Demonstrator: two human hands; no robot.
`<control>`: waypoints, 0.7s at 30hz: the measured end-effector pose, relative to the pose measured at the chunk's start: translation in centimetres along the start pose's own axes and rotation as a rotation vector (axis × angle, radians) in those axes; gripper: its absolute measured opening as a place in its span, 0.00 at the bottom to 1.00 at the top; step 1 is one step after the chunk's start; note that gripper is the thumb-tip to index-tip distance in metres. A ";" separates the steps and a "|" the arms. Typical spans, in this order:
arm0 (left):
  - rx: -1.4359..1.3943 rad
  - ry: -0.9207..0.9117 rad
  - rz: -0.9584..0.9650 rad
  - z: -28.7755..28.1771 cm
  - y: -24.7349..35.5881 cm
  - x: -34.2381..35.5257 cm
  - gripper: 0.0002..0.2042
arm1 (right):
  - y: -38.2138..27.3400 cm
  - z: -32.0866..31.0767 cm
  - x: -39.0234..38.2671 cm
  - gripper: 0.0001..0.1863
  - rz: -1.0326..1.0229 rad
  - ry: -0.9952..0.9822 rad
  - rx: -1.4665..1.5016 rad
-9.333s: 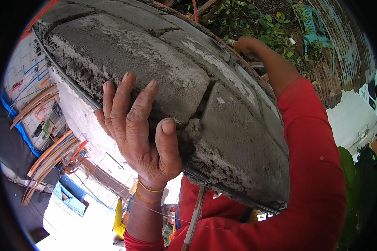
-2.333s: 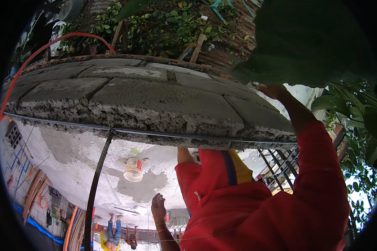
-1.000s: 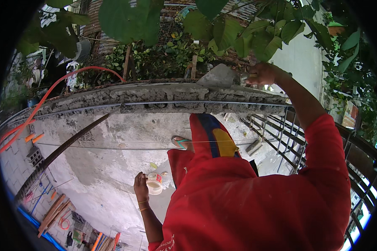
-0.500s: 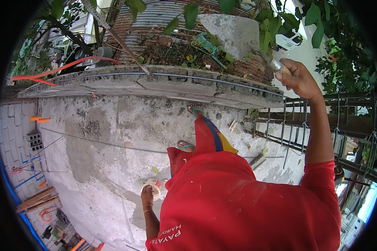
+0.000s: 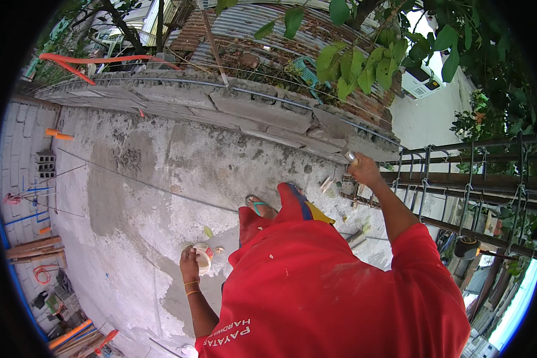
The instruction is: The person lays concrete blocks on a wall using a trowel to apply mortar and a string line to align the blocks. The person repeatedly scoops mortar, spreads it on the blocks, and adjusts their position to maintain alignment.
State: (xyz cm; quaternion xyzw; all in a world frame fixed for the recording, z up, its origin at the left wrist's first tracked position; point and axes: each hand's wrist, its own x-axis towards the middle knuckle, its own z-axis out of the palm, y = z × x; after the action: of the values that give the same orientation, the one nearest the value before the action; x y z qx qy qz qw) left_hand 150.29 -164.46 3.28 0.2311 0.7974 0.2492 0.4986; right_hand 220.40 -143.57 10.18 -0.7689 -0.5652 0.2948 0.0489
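Observation:
My right hand [image 5: 364, 169] is closed around the handle of a trowel [image 5: 351, 157], its pale metal neck showing beyond the fingers. The grey blade lies against the face of the low block wall [image 5: 256, 116], close to its top edge, and blends with the cement there. Down to the left, my left hand [image 5: 189, 263] grips the rim of a small whitish tub [image 5: 203, 258]. Grey material shows inside the tub, though I cannot make out how full it is.
A bar [image 5: 280, 102] runs along the wall top, with an orange hose [image 5: 101, 59] over its left end. Steel rebar cages [image 5: 459, 170] stand right. Leafy branches [image 5: 355, 65] hang above. Planks [image 5: 36, 247] and a hollow block [image 5: 45, 164] lie left.
My right hand has come down and left, taking the trowel from above the wall to its near face. The left hand and tub have shifted slightly left as the view moved.

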 end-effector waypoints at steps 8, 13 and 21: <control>0.120 0.057 -0.366 1.6 -9.5 -11.7 0.20 | 7.8 4.4 4.1 0.22 -0.007 -0.090 -0.126; 0.088 0.051 -0.290 5.4 -12.3 -16.4 0.18 | 8.0 4.8 3.4 0.22 -0.108 -0.072 -0.103; -0.127 0.093 -0.177 12.4 -11.1 -17.5 0.20 | 6.3 7.2 2.4 0.22 -0.071 -0.163 -0.159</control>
State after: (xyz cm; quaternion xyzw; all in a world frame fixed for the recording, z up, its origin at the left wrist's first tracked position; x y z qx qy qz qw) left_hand 167.13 -181.70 3.52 0.1159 0.8197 0.2645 0.4947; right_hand 222.52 -145.52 0.77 -0.7235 -0.6157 0.3085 -0.0478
